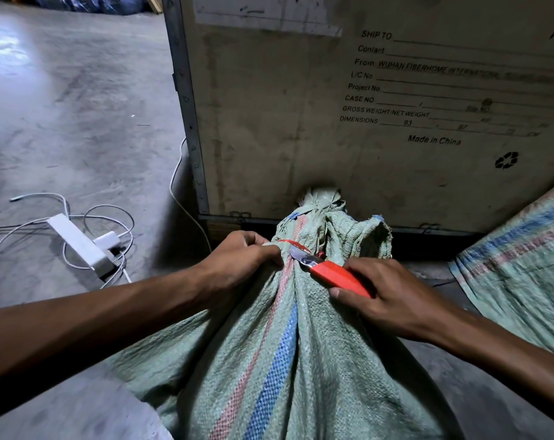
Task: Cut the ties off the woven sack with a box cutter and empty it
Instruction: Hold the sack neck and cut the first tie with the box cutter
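1. At the far left, a white power strip [79, 242] lies on the grey concrete floor [63, 106] with a white adapter [106, 241] plugged into it. Loose white cables [117, 214] loop around both, and one cable runs up along the crate's left edge.
2. The left hand [240, 254] reaches in from the lower left, its fingers closed in a fist on the gathered neck of the woven sack [285, 360], just left of the tie.
3. The sack is pale green with a red and a blue stripe running up its middle. It lies on the floor in the centre of the view, its body toward the camera and its bunched mouth pointing at the base of the crate, touching or nearly touching it.
4. A red tie [296, 244] wraps the neck just beyond the left hand's knuckles. The metal blade of the box cutter [336, 274] rests against it, its tip at the tie.
5. The right hand [386, 293] comes in from the lower right, fingers wrapped over the cutter's orange-red handle and the thumb pressed along its near side.
6. Behind the sack stands a large plywood crate [269, 122] with metal edging and printed shipping lines, including "Made in China".
7. At the far right, a second woven sack [523, 255] with similar stripes lies apart from the first.
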`<move>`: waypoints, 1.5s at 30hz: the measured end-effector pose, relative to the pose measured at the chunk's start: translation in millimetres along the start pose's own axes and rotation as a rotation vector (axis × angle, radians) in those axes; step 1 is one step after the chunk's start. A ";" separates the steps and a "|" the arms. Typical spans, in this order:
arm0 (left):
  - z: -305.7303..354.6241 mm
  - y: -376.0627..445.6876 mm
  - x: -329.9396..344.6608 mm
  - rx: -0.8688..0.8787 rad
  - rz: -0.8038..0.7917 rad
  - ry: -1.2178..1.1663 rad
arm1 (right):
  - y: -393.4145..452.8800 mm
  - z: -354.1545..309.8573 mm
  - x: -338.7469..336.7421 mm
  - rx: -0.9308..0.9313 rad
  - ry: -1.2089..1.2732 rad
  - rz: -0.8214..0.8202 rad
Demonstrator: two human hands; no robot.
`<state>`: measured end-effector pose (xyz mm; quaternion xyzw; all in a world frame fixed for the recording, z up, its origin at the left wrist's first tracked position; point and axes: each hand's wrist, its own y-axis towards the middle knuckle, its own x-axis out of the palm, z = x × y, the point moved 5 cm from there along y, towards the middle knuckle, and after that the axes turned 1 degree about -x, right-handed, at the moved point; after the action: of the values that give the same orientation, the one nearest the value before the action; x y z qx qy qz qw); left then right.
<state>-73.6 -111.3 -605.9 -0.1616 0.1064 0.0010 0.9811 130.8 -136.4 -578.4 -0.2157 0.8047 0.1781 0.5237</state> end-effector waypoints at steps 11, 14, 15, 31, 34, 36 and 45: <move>-3.4 2.3 0.8 0.007 0.003 -0.020 | -5.0 -2.1 4.7 0.035 -0.092 0.102; -4.0 3.1 1.2 0.006 -0.001 -0.019 | -5.7 -6.5 5.8 0.041 -0.147 0.148; -3.9 3.2 1.3 0.009 -0.001 -0.014 | -5.1 -8.0 4.5 0.050 -0.174 0.166; -0.1 -10.8 17.3 0.170 -0.123 0.140 | 46.6 14.9 -50.5 0.315 0.212 0.305; 0.0 -10.0 13.3 0.151 -0.079 0.127 | 33.0 8.3 -19.4 0.252 0.304 0.168; -1.3 -8.1 9.1 0.126 -0.032 0.112 | 24.5 7.6 -9.6 0.236 0.336 0.137; -4.3 5.9 0.0 0.066 0.006 0.029 | 6.1 4.4 -6.5 0.175 0.194 -0.014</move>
<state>-74.7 -107.1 -611.7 -0.1289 0.1209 -0.0016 0.9843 133.3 -128.0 -573.8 -0.1912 0.8624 0.0818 0.4615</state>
